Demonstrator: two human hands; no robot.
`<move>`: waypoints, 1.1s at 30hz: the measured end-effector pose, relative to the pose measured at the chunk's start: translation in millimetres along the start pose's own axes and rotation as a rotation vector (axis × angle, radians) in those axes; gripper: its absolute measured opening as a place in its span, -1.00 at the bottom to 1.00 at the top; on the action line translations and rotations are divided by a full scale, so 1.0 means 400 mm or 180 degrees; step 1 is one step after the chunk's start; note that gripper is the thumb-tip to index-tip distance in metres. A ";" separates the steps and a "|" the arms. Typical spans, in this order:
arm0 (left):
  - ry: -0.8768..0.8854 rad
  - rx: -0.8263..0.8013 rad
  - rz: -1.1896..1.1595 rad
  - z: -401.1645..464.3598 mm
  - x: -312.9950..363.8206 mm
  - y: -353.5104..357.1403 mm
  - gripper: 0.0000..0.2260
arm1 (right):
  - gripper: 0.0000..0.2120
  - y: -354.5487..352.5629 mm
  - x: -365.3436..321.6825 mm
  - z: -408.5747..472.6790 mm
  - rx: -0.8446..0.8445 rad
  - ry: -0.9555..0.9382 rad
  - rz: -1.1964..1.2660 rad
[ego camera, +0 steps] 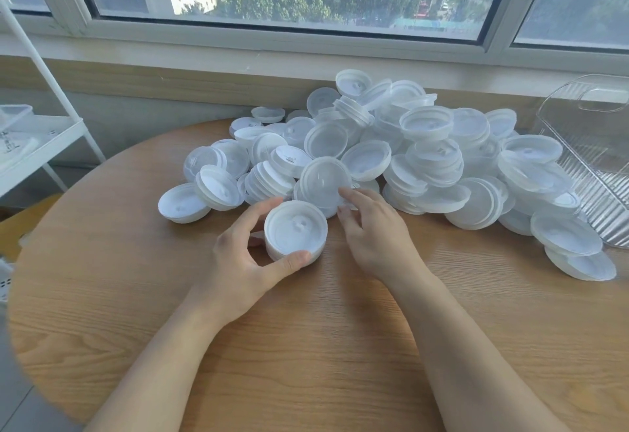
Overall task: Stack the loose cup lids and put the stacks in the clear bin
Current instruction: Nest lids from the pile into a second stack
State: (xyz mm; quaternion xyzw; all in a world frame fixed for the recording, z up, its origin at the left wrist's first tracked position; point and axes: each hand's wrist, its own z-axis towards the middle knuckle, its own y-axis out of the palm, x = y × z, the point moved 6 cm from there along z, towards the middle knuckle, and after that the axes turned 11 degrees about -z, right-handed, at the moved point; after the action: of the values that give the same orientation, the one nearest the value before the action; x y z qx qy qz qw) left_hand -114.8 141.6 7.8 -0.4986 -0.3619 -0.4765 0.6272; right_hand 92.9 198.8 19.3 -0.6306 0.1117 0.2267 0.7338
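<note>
Left hand (238,261) curled round a short stack of lids (295,232) on the wooden tabletop (306,346); right hand (371,227) loosely spread, fingertips touching a domed lid (325,181). Behind, loose lid pile (425,155) (many tilted). Clear bin (592,159) at far right, beside the pile.

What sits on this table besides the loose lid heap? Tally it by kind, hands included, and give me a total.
Hands: 2, left and right
Lid stack, gripped by the left hand: 1
Clear bin: 1
Total: 4
The lids in the loose lid heap overlap too much to count.
</note>
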 end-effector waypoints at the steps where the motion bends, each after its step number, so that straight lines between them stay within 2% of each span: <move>1: -0.0003 -0.0016 0.0011 0.000 0.000 0.000 -0.25 | -0.59 -0.002 0.001 -0.002 0.0041 0.0013 0.0017; 7: 0.0019 -0.0149 -0.0002 0.002 0.013 0.018 -0.24 | -0.70 -0.070 0.001 -0.031 0.0748 -0.0059 0.0159; 11: 0.0056 -0.0248 0.0038 0.000 0.020 0.034 -0.24 | -0.79 -0.118 -0.014 -0.060 0.0975 -0.0305 0.0387; 15: 0.0061 -0.0251 0.0008 -0.003 0.026 0.036 -0.27 | -0.85 -0.123 -0.044 -0.090 0.0842 -0.0716 0.0315; 20: 0.0142 -0.0272 -0.0034 -0.003 0.035 0.039 -0.32 | -0.80 -0.098 -0.048 -0.107 0.0699 -0.0926 0.0033; 26: 0.0089 -0.0285 -0.0028 -0.001 0.015 0.031 -0.19 | -0.81 -0.090 -0.042 -0.108 0.0614 -0.0992 0.0077; 29: 0.0086 -0.0284 -0.0076 -0.002 0.015 0.029 -0.13 | -0.66 -0.084 -0.043 -0.108 0.0514 -0.0921 0.0183; 33: 0.0116 -0.0267 -0.0063 -0.002 0.013 0.029 -0.20 | -0.49 -0.058 -0.036 -0.097 0.0292 -0.0788 0.0032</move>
State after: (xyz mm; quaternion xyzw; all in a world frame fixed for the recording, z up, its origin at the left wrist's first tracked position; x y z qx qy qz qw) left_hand -102.4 140.1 9.2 -0.5121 -0.3350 -0.5065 0.6075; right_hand 95.8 155.9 39.0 -0.5631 0.0336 0.3011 0.7689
